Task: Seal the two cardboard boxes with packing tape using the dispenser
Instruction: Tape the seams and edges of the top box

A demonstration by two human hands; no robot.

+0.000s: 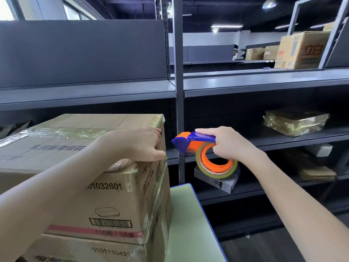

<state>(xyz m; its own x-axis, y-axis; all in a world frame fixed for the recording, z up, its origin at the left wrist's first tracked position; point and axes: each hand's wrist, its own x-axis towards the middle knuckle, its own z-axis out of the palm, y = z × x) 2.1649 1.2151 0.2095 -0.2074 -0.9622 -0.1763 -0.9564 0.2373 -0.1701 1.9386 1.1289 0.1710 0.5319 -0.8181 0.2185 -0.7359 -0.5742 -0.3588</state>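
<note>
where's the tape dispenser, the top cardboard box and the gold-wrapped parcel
tape dispenser (193,145): head view, orange body
top cardboard box (113,200): head view, front face
gold-wrapped parcel (294,122): head view, front side

Taped upper box (56,142) sits on lower box (85,250); orange-blue tape dispenser (190,143) just right of it.
</note>
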